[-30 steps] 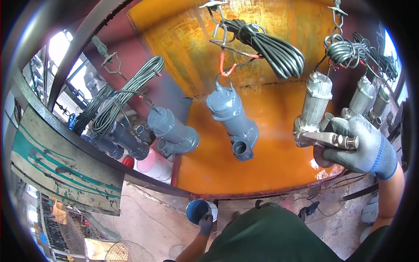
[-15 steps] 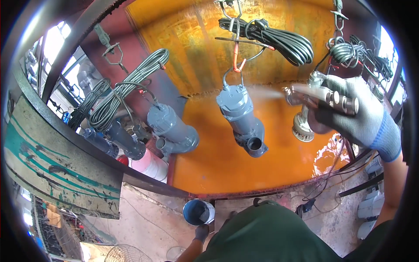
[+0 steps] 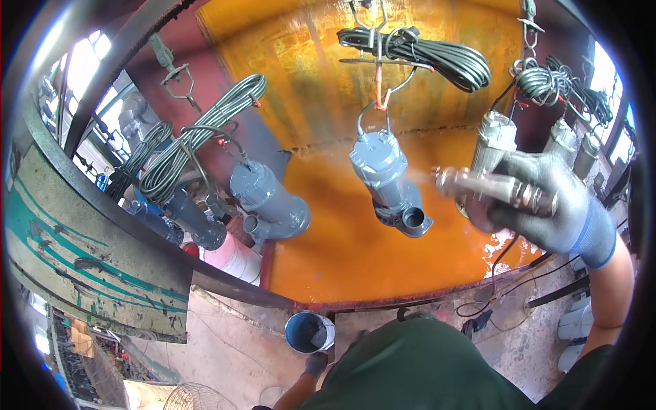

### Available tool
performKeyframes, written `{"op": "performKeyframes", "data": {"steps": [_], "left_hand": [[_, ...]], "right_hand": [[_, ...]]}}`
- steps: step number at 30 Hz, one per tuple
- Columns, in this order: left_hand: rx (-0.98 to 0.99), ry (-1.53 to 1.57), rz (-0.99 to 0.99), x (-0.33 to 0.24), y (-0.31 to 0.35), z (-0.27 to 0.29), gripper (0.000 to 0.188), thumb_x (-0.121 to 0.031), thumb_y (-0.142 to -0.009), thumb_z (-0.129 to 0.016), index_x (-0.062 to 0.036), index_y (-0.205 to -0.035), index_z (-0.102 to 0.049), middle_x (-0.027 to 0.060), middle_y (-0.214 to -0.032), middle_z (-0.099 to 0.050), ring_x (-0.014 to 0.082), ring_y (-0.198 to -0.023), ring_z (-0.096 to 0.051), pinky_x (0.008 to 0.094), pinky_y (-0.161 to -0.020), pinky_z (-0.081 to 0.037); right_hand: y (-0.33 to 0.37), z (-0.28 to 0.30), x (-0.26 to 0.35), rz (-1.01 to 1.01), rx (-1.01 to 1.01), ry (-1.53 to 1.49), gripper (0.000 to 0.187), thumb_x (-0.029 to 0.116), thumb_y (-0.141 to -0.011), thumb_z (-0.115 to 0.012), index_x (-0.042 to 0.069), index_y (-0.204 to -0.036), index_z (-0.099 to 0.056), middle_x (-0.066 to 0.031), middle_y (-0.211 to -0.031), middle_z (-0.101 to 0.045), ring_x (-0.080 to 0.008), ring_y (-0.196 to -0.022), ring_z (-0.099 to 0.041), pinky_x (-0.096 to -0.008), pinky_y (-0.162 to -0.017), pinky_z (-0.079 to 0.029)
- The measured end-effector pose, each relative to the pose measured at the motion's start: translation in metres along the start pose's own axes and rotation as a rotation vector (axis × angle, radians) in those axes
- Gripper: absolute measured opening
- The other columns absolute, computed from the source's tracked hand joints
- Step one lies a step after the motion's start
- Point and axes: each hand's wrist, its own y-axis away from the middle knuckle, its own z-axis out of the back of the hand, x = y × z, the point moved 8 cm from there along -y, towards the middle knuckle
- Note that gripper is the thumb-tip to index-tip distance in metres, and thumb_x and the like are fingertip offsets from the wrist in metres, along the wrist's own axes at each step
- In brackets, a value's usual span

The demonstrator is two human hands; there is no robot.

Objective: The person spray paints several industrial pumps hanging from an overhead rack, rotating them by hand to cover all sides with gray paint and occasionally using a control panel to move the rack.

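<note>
My right hand [image 3: 543, 205], in a grey glove with a blue cuff, is closed around a metal spray gun [image 3: 488, 188]. A faint mist leaves its nozzle toward a grey-painted submersible pump [image 3: 381, 164], which hangs from a hook in the middle with its round outlet facing me. The nozzle stands apart from the pump, to its right. My left hand [image 3: 316, 364], in a dark glove, is low beside a blue-lined bucket [image 3: 311, 333]. Its fingers are hidden, so whether it grips the bucket is unclear. A coiled black cable [image 3: 437, 58] hangs above the middle pump.
Another grey pump [image 3: 270, 198] hangs at the left with its cable coil. Unpainted metallic pumps [image 3: 495, 140] hang at the right, partly behind my hand. An orange-coated booth [image 3: 342, 273] surrounds the pumps. A curved metal rim and stained panel [image 3: 102, 253] stand at the left.
The middle pump has shifted right and turned, its outlet now further right. My right hand and the spray gun have dropped slightly, and the mist meets the pump lower down.
</note>
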Motion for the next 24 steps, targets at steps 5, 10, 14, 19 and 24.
{"op": "performKeyframes", "data": {"steps": [5, 10, 14, 19, 24], "left_hand": [[0.03, -0.109, -0.097, 0.0, -0.008, -0.005, 0.045, -0.039, -0.103, -0.051, -0.0059, -0.115, -0.078, 0.0252, -0.124, -0.075, 0.047, -0.119, -0.068, 0.0526, -0.101, -0.053], [-0.063, 0.081, -0.084, 0.004, -0.017, -0.005, 0.042, -0.038, -0.1, -0.057, -0.0058, -0.113, -0.079, 0.0268, -0.114, -0.076, 0.0485, -0.114, -0.069, 0.0521, -0.1, -0.053], [-0.209, 0.283, -0.134, -0.048, -0.028, 0.022, 0.035, -0.033, -0.097, -0.067, -0.0041, -0.112, -0.08, 0.0245, -0.112, -0.078, 0.0429, -0.107, -0.074, 0.0468, -0.096, -0.054], [-0.396, 0.606, -0.25, -0.225, 0.003, 0.128, 0.019, -0.013, -0.1, -0.064, 0.0012, -0.103, -0.077, 0.0166, -0.091, -0.074, 0.0289, -0.092, -0.073, 0.0387, -0.09, -0.056], [-0.768, 0.553, -0.903, -0.371, -0.003, 0.237, 0.022, -0.006, -0.101, -0.06, 0.0015, -0.119, -0.071, 0.0163, -0.113, -0.072, 0.0265, -0.106, -0.069, 0.0392, -0.092, -0.055]], "right_hand": [[0.037, -0.028, -0.03, -0.141, 0.228, 0.003, 0.033, 0.019, -0.084, -0.085, 0.004, -0.11, -0.072, -0.0143, -0.087, -0.071, -0.0356, -0.081, -0.072, -0.0435, -0.074, -0.055], [0.078, -0.038, -0.072, -0.267, -0.301, -0.2, 0.024, 0.003, -0.087, -0.079, -0.001, -0.109, -0.072, -0.0154, -0.09, -0.071, -0.0301, -0.079, -0.072, -0.0366, -0.075, -0.055], [0.113, -0.106, -0.094, -0.356, -0.304, -0.522, 0.025, 0.003, -0.086, -0.082, 0.0, -0.109, -0.073, -0.0143, -0.09, -0.075, -0.0276, -0.08, -0.076, -0.036, -0.075, -0.058], [0.156, -0.214, -0.126, -0.455, -0.096, -0.594, 0.034, 0.013, -0.083, -0.089, 0.003, -0.113, -0.075, -0.0161, -0.092, -0.077, -0.0289, -0.082, -0.077, -0.0404, -0.075, -0.059], [0.276, -0.355, -0.229, -0.792, -0.038, -0.405, 0.039, 0.023, -0.087, -0.084, 0.007, -0.12, -0.07, -0.0223, -0.105, -0.076, -0.044, -0.101, -0.074, -0.0488, -0.084, -0.058]]}}
